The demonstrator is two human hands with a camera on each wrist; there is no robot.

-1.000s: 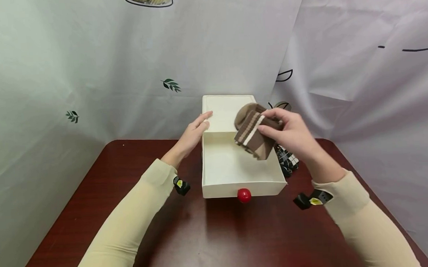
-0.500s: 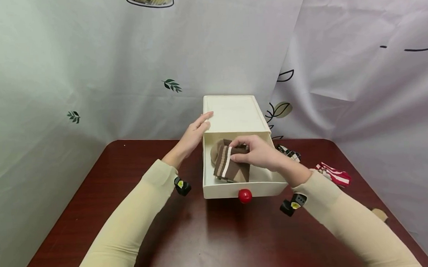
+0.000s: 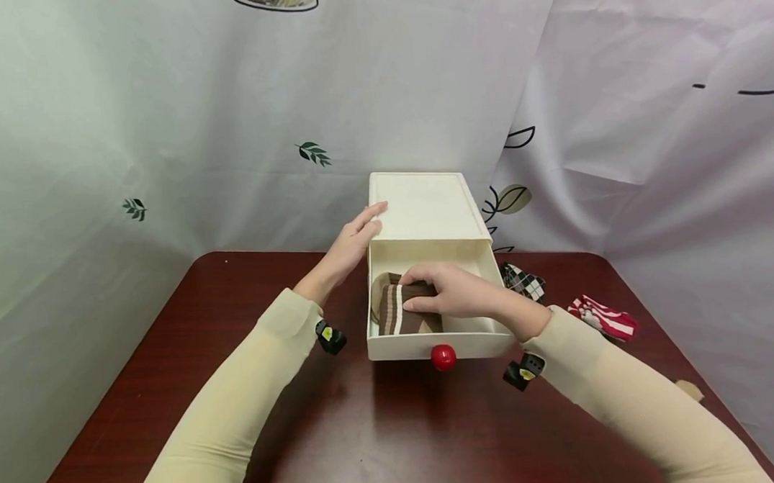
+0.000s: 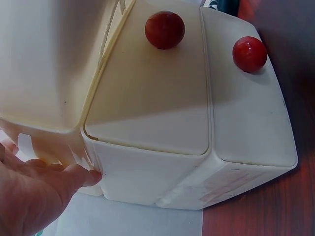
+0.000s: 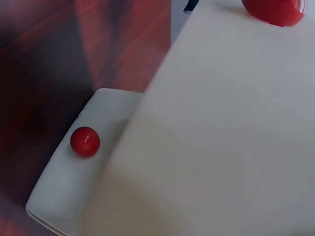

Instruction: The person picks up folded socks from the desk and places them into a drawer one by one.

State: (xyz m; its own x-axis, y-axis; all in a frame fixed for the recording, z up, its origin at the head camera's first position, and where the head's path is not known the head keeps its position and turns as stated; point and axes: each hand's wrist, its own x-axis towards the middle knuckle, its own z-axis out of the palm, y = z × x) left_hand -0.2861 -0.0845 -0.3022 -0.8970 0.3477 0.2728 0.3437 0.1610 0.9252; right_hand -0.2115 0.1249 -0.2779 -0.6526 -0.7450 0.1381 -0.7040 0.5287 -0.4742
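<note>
A white drawer cabinet (image 3: 427, 204) stands on the table in the head view, its top drawer (image 3: 398, 347) pulled out. Inside the drawer, my right hand (image 3: 460, 292) pinches a folded pair of brown striped socks (image 3: 391, 313) between thumb and fingers. The socks lie toward the left front corner. My left hand (image 3: 348, 247) rests on the cabinet's left upper edge, fingers extended along the top. From the left wrist, that hand (image 4: 34, 194) appears beside the cabinet's side wall. The right wrist view shows the drawer front (image 5: 211, 123), which hides my right hand and the socks.
Right of the cabinet lie a black-and-white checked cloth item (image 3: 523, 282) and a red-and-white striped one (image 3: 604, 318). A tan item (image 3: 690, 389) sits near the table's right edge. Lower drawers with red knobs (image 4: 250, 54) are closed. A printed curtain hangs behind.
My right hand has carried the brown socks from above the drawer's right side leftward and down into it. My left hand has stayed on the cabinet.
</note>
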